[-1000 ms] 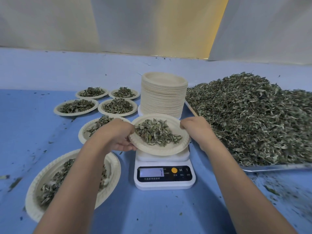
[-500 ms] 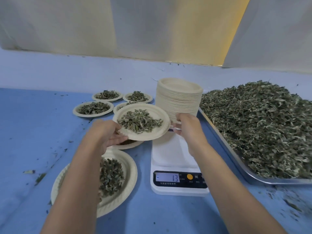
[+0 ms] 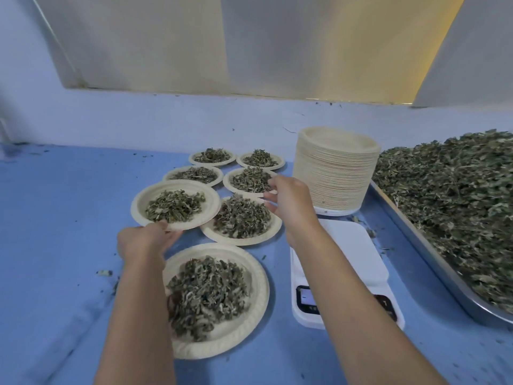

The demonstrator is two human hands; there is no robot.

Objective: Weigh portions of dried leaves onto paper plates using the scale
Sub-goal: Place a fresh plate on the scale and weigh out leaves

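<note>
My left hand grips the near rim of a paper plate heaped with dried leaves, left of the other filled plates. My right hand hovers over the filled plates with loosely curled fingers, apart from that plate and holding nothing. The white scale stands bare to the right, my right forearm crossing its display. A tall stack of paper plates rises behind the scale. A metal tray piled with dried leaves fills the right side.
Several filled plates lie on the blue table: the nearest one under my left forearm, another beside the held plate, more in rows behind. Leaf crumbs dot the table. A wall closes off the back.
Both hands lifted the filled plate off the scale and carried it left. My right hand has let go of it; the left still holds its rim. The scale is bare.
</note>
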